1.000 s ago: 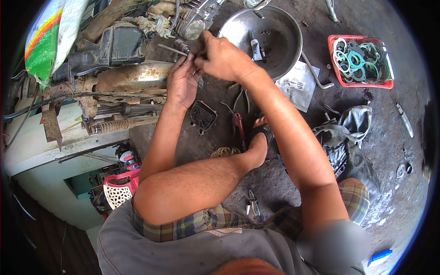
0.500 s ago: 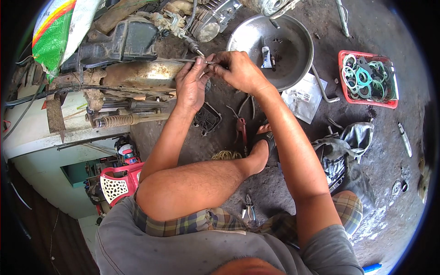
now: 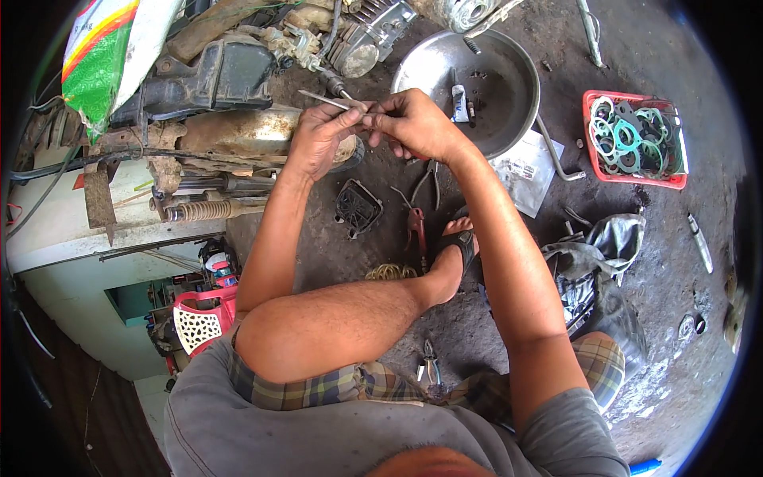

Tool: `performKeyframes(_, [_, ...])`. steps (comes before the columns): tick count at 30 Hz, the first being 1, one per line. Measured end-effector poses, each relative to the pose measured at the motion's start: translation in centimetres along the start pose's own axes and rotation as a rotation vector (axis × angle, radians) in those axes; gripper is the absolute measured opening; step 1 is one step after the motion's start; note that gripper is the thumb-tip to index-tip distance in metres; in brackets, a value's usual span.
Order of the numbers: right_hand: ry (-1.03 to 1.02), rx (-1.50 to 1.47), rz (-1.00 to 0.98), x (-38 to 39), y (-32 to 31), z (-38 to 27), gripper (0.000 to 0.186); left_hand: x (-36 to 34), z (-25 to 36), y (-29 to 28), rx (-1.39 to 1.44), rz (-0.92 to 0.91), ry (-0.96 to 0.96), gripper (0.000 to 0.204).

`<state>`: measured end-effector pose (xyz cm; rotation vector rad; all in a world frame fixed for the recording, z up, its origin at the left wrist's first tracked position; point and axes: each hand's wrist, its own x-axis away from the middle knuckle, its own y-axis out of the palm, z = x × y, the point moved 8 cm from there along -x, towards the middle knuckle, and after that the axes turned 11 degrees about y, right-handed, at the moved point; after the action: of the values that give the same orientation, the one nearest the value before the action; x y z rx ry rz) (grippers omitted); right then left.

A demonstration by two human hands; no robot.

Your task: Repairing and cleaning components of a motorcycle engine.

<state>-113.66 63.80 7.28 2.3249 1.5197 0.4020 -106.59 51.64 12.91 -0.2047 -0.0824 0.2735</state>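
My left hand (image 3: 318, 137) is closed, with a thin, pale metal rod (image 3: 322, 99) gripped between thumb and fingers. One end of the rod sticks out toward the left, past the forefinger. Close against it, my right hand (image 3: 417, 126) pinches thumb and forefinger at the rod's other side. What lies between those right fingertips is too small to make out. Both hands are held up at the near left side of a round metal basin (image 3: 509, 143). Inside the basin lie a small blue-and-white tube (image 3: 459, 103) and a short dark piece.
Greasy engine parts (image 3: 369, 40) and a long rusty pipe (image 3: 230, 131) fill the left and back. A red basket (image 3: 636, 180) of gaskets stands at right. Pliers (image 3: 430, 364), a red-handled tool (image 3: 416, 226), a black cover (image 3: 358, 208) and a dark bag (image 3: 612, 238) lie on the floor.
My left hand has shifted slightly left and turned, so more of the rod shows, now slanting up to the left. My right hand stays close by, its lower fingers more spread.
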Motion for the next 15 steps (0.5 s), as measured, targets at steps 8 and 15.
performKeyframes(8, [-0.180, 0.454, 0.267, 0.3, -0.4, -1.4, 0.031, 0.2, -2.0, 0.2, 0.060, 0.104, -0.063, 0.026])
performKeyframes(15, [0.082, 0.064, 0.213, 0.3, 0.2, -0.6, 0.029, -0.4, -0.6, -0.9, 0.218, 0.305, 0.034, 0.028])
